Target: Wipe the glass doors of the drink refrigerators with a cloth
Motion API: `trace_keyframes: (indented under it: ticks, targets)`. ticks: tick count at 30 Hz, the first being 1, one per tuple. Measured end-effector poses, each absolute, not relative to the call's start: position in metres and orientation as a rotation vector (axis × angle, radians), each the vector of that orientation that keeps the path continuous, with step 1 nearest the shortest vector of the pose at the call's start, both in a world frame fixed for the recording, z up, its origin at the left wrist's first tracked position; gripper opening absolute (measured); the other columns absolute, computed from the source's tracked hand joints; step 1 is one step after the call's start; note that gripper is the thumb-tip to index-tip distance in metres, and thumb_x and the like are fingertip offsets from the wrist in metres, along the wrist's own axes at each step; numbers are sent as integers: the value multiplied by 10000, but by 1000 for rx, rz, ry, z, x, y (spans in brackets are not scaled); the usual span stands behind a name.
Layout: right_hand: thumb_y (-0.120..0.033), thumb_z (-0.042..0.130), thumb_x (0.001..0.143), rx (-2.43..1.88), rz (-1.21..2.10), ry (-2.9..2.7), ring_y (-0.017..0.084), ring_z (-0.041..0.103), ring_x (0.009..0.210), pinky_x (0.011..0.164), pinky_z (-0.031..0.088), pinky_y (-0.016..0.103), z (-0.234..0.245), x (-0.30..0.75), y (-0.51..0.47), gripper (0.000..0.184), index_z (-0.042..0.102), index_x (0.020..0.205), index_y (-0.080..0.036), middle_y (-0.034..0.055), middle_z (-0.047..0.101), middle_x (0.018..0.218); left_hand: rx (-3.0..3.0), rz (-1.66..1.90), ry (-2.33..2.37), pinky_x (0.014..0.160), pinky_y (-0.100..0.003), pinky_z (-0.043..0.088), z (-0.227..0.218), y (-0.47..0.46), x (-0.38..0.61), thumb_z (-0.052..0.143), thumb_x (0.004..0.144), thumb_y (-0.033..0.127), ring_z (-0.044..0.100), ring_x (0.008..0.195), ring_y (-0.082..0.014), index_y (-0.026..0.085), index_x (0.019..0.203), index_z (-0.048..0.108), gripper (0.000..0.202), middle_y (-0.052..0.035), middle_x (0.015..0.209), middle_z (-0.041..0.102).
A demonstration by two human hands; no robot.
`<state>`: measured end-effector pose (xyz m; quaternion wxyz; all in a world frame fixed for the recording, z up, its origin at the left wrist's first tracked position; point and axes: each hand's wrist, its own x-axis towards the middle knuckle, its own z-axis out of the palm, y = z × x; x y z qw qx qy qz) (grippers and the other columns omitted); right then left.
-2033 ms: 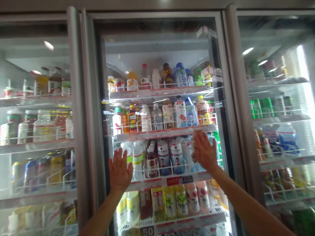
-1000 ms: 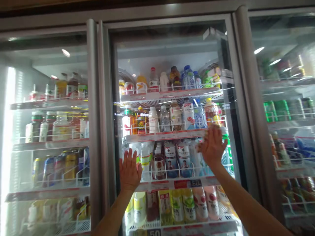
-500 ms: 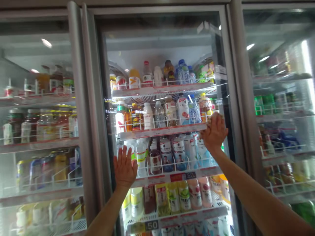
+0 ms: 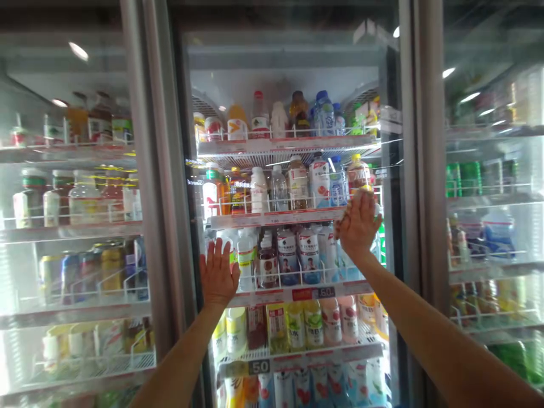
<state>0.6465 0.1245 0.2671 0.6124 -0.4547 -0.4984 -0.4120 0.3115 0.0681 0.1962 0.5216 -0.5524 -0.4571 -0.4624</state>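
A glass cooler door [image 4: 280, 62] stands shut in front of me, with shelves of bottled drinks behind it. My left hand [image 4: 219, 272] lies open on the lower left of the glass, fingers up and spread, holding nothing. Higher and to the right, my right hand [image 4: 360, 226] presses flat with its fingers close together. Beneath it, a crumpled, pale cloth [image 4: 339, 228] shows only as a thin edge; the palm hides most of it. Bottles and a white wire rail appear through the glass behind both hands.
Metal frames [image 4: 159, 170] flank the door on the left and right [image 4: 429, 170]. Neighbouring cooler doors hold bottles and cans [image 4: 113, 269]. Price labels [image 4: 259, 367] run along the shelf fronts. Ceiling lights reflect in the glass.
My right hand has slid left and slightly up across the glass with the cloth. My left hand stays in nearly the same place. The view has shifted slightly.
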Motion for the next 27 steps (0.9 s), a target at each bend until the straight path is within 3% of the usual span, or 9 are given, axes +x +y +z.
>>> trace_keyframes:
  ticks: [6, 11, 14, 20, 27]
  targets:
    - [-253, 381, 869, -672, -1202, -1671, 192, 227, 1379, 1125, 73, 461, 249, 606, 113, 504, 377, 1372, -251, 43, 426, 1415, -1325, -1112, -1089, 1143, -431, 107, 197, 67, 311, 419, 882, 250, 101, 1411, -200, 212, 1453, 106, 653, -88, 1508, 220]
    - [-301, 318, 886, -1051, -936, -1104, 269, 242, 1369, 1077, 141, 531, 267, 675, 136, 550, 302, 1413, -144, 148, 331, 1458, -1307, -1092, -1087, 1144, -427, 106, 197, 67, 311, 419, 879, 236, 94, 1412, -198, 209, 1454, 104, 656, -80, 1515, 199]
    - [-329, 312, 886, -1070, -895, -1040, 297, 216, 1375, 1051, 179, 556, 275, 662, 134, 564, 306, 1409, -119, 170, 307, 1463, -1302, -1088, -1087, 1144, -428, 105, 198, 66, 312, 416, 879, 243, 94, 1412, -199, 205, 1455, 97, 659, -82, 1516, 193]
    - [-351, 380, 887, -665, -1242, -1654, 199, 235, 1376, 1117, 89, 484, 259, 611, 112, 450, 439, 1326, -272, 31, 435, 1408, -1311, -1090, -1105, 1141, -438, 118, 198, 66, 312, 401, 887, 244, 97, 1412, -197, 217, 1455, 86, 650, -81, 1516, 196]
    - [-316, 319, 906, -1032, -993, -1095, 270, 209, 1380, 1070, 152, 524, 283, 665, 132, 521, 351, 1385, -114, 176, 328, 1452, -1311, -1105, -1107, 1136, -456, 128, 196, 69, 311, 409, 883, 245, 113, 1410, -210, 223, 1454, 96, 652, -83, 1516, 196]
